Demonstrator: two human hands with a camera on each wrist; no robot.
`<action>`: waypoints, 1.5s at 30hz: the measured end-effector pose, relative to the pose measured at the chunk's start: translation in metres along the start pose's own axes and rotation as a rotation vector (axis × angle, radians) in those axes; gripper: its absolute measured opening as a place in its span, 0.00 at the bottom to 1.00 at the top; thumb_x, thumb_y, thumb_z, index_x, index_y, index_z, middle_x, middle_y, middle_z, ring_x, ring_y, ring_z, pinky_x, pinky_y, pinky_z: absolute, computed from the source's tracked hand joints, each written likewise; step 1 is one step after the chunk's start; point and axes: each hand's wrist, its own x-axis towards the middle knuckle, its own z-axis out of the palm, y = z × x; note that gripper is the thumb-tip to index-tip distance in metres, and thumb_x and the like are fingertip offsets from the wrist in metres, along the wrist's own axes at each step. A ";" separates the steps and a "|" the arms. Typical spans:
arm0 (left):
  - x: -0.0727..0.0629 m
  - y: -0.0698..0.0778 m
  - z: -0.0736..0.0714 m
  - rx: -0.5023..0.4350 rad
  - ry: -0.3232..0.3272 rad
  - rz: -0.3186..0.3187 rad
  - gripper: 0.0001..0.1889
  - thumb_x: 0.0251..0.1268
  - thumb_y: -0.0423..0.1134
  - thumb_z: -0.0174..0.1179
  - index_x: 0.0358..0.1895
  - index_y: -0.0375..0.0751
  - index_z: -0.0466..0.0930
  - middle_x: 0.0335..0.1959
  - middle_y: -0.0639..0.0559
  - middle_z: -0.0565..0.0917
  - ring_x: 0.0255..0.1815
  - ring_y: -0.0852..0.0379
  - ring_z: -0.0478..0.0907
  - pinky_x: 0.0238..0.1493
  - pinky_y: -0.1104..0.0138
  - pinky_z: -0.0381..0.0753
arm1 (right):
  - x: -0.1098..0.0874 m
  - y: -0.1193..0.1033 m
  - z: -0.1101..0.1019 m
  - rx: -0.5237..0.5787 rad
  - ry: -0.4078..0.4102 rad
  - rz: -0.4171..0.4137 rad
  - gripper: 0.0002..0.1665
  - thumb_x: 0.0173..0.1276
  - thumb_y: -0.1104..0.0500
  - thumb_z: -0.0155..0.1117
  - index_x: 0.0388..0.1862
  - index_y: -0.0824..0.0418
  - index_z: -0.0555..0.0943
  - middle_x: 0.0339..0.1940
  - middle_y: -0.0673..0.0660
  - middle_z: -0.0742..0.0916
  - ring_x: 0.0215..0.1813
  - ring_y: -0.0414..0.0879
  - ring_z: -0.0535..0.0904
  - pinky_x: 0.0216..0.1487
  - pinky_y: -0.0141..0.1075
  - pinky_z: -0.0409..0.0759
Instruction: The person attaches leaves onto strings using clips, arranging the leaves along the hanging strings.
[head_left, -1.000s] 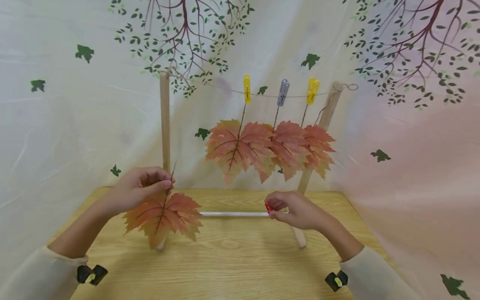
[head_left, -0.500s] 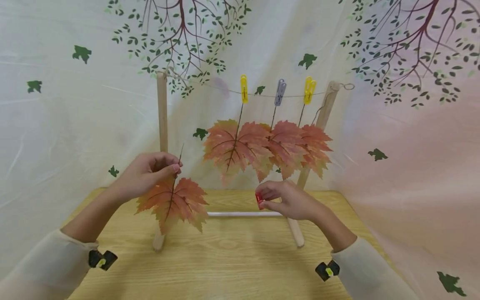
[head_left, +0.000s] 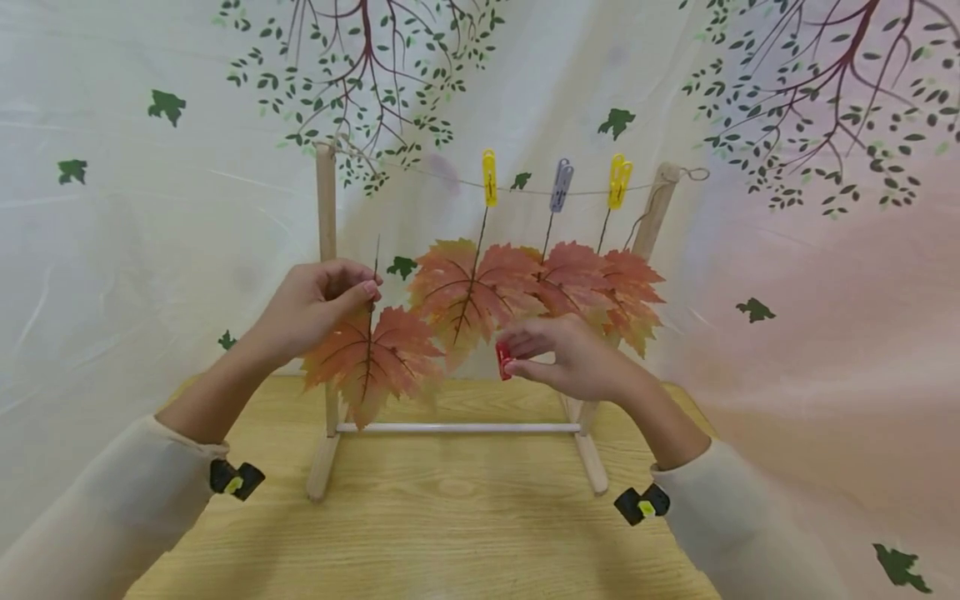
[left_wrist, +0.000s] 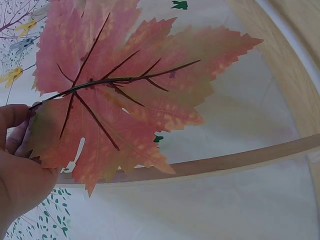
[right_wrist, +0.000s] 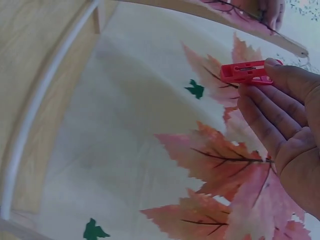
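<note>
Between thumb and fingers, my left hand (head_left: 318,304) pinches the thin dark stem of an orange-red artificial maple leaf (head_left: 369,362), whose blade hangs below the hand. The left wrist view shows this leaf (left_wrist: 120,95) close up, its stem gripped at the left. My right hand (head_left: 573,358) pinches a red clothespin (head_left: 504,361), held below the hanging leaves; the same clothespin (right_wrist: 245,72) shows in the right wrist view. Several similar leaves (head_left: 476,287) hang by their stems from a string (head_left: 517,192), under two yellow clothespins (head_left: 490,177) and a grey clothespin (head_left: 561,185).
The string runs between a left wooden post (head_left: 327,204) and a right wooden post (head_left: 656,208). A white bar (head_left: 457,428) joins the posts low down, on a wood-grain table (head_left: 450,517). Behind hangs a pale cloth (head_left: 247,208) with printed branches and green leaves.
My left hand has risen and moved right with the maple leaf, nearer the string. My right hand has lifted the red clothespin up and to the left. The hanging leaves stay put.
</note>
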 end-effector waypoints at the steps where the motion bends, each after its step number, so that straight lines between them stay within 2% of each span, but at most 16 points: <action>1: 0.002 0.001 0.000 0.004 0.010 0.001 0.14 0.80 0.42 0.57 0.52 0.34 0.83 0.38 0.44 0.87 0.36 0.54 0.83 0.33 0.69 0.82 | 0.003 -0.003 -0.003 -0.004 0.011 -0.010 0.19 0.71 0.63 0.70 0.59 0.64 0.82 0.45 0.51 0.91 0.50 0.44 0.88 0.51 0.43 0.86; 6: 0.012 0.008 0.002 -0.013 0.063 -0.027 0.13 0.79 0.42 0.58 0.52 0.35 0.83 0.39 0.45 0.87 0.36 0.54 0.82 0.33 0.69 0.81 | 0.016 -0.013 -0.020 0.003 0.049 -0.015 0.19 0.69 0.64 0.72 0.57 0.64 0.82 0.44 0.51 0.91 0.49 0.43 0.88 0.51 0.37 0.85; 10: 0.021 0.012 0.002 -0.018 0.091 -0.024 0.12 0.79 0.40 0.58 0.52 0.34 0.83 0.40 0.45 0.86 0.37 0.54 0.82 0.34 0.70 0.80 | 0.028 -0.022 -0.035 0.000 0.080 -0.024 0.19 0.68 0.64 0.72 0.57 0.64 0.82 0.46 0.53 0.90 0.50 0.43 0.88 0.52 0.36 0.85; 17: 0.031 0.019 -0.002 -0.023 0.105 -0.017 0.13 0.79 0.39 0.57 0.54 0.34 0.82 0.44 0.43 0.86 0.40 0.56 0.83 0.40 0.72 0.82 | 0.049 -0.039 -0.062 -0.017 0.115 -0.004 0.20 0.70 0.63 0.71 0.58 0.64 0.81 0.48 0.54 0.89 0.51 0.43 0.87 0.52 0.34 0.84; 21: 0.037 0.020 -0.003 -0.039 0.117 -0.042 0.13 0.79 0.40 0.57 0.54 0.34 0.82 0.45 0.44 0.86 0.42 0.55 0.83 0.42 0.73 0.81 | 0.061 -0.050 -0.077 -0.074 0.143 -0.017 0.19 0.70 0.63 0.72 0.58 0.64 0.81 0.48 0.54 0.89 0.51 0.43 0.87 0.53 0.34 0.84; 27: 0.046 0.024 -0.003 -0.075 0.125 -0.083 0.15 0.79 0.43 0.57 0.56 0.36 0.81 0.47 0.44 0.86 0.46 0.54 0.83 0.48 0.73 0.82 | 0.076 -0.066 -0.097 -0.119 0.174 0.011 0.18 0.72 0.61 0.69 0.58 0.64 0.80 0.49 0.54 0.89 0.53 0.44 0.86 0.56 0.35 0.82; 36: 0.058 0.031 0.003 -0.125 0.134 -0.059 0.14 0.80 0.40 0.55 0.56 0.34 0.80 0.48 0.42 0.85 0.50 0.47 0.82 0.49 0.73 0.81 | 0.096 -0.085 -0.111 -0.182 0.261 -0.043 0.19 0.74 0.61 0.67 0.59 0.68 0.80 0.50 0.57 0.88 0.53 0.44 0.86 0.57 0.32 0.81; 45: 0.066 0.038 0.007 -0.129 0.147 -0.012 0.12 0.80 0.38 0.56 0.53 0.32 0.81 0.46 0.40 0.84 0.43 0.53 0.81 0.45 0.72 0.81 | 0.116 -0.098 -0.116 -0.271 0.308 -0.133 0.20 0.75 0.60 0.65 0.61 0.68 0.79 0.52 0.56 0.87 0.55 0.42 0.84 0.60 0.30 0.78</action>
